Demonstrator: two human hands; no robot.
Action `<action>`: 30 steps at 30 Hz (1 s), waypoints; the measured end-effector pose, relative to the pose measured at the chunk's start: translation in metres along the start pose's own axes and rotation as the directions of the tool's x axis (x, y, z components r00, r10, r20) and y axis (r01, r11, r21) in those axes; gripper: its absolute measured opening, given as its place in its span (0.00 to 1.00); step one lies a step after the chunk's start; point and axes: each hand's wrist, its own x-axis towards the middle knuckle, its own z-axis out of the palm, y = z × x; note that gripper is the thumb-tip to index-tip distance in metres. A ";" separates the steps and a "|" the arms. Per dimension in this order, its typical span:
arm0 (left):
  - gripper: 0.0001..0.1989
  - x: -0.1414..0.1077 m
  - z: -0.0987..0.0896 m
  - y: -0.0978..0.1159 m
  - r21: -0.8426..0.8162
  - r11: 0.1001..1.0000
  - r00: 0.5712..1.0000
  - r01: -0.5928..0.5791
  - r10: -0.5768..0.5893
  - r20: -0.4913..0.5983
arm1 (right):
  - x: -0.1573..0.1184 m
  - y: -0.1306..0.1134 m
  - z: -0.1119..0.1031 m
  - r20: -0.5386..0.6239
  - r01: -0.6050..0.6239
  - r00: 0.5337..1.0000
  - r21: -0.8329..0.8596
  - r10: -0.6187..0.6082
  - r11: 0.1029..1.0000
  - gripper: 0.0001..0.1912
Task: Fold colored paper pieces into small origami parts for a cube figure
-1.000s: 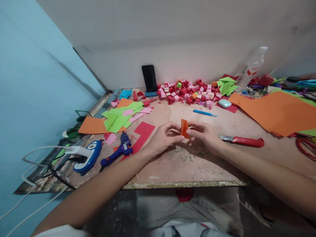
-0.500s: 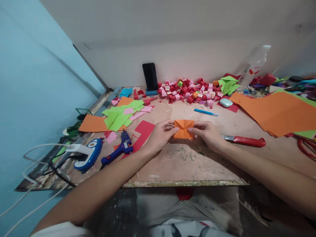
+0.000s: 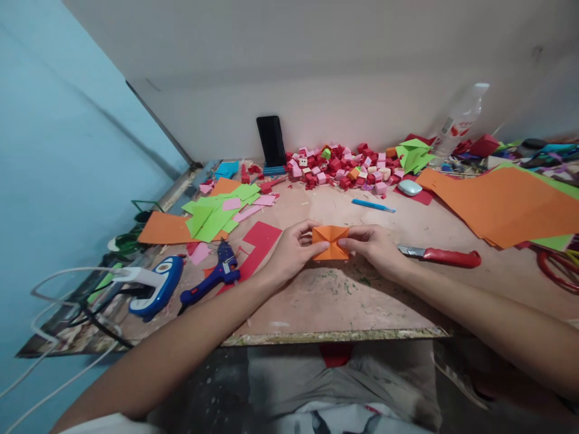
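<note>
A small square of folded orange paper (image 3: 332,251) is held just above the table, its creases meeting near the middle. My left hand (image 3: 296,248) pinches its left edge, thumb on top and fingers behind. On the right edge, my right hand (image 3: 374,246) grips it the same way. Both thumbs press inward close to the centre of the square. The fingertips behind the paper are hidden. Beyond the hands lies a blue pen-like tool (image 3: 373,205). A red-handled knife (image 3: 446,257) rests to the right of my right hand.
Left are a blue glue gun (image 3: 217,271), a power strip (image 3: 158,286) with cables, red paper (image 3: 260,241) and green paper pieces (image 3: 210,217). At the back stand a phone (image 3: 271,141), a heap of small paper cubes (image 3: 344,169) and a bottle (image 3: 461,123). Orange sheets (image 3: 506,202) lie right.
My thumbs have moved inward toward the middle of the orange paper. The whole view has shifted slightly, and both hands still hold the paper.
</note>
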 end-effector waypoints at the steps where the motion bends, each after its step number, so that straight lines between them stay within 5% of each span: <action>1: 0.19 0.001 0.000 0.000 -0.005 1.000 1.000 0.009 -0.009 -0.010 | 0.000 0.000 0.000 0.003 -0.001 1.000 0.003 0.001 1.000 0.10; 19: 0.16 -0.004 0.002 0.004 -0.020 0.999 0.999 0.044 -0.044 0.005 | -0.001 -0.004 0.005 0.025 -0.048 0.999 0.076 0.047 0.996 0.09; 24: 0.17 -0.007 0.000 0.002 -0.064 0.997 0.995 0.043 -0.037 0.089 | -0.002 -0.007 0.007 0.026 -0.061 0.998 0.094 0.059 0.994 0.09; 30: 0.20 -0.005 0.001 -0.005 0.048 0.999 0.998 -0.010 0.008 0.057 | -0.003 -0.005 0.006 0.044 -0.066 0.997 0.113 0.062 0.991 0.08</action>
